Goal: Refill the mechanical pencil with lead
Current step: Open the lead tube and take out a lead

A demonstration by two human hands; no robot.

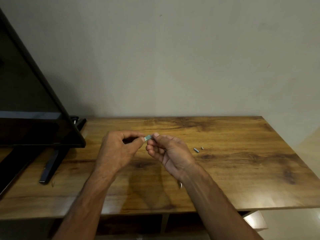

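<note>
Above the wooden table point(242, 161), both hands meet around a small pale green lead case point(148, 137). My left hand point(117, 149) pinches its left end between thumb and forefinger. My right hand point(170, 153) pinches the right end with its fingertips, the other fingers loosely curled. A thin dark line crosses my right palm, and a slim metallic tip point(180, 185) pokes out below that wrist; it looks like the mechanical pencil, mostly hidden by the hand. A small grey metal cap point(196, 150) and a tinier piece point(202, 148) lie on the table right of my hands.
A black flat screen point(34, 101) on black feet point(50, 167) fills the left side of the table, close to my left hand. A plain wall stands behind. The table's front edge runs just under my forearms, with open shelves below.
</note>
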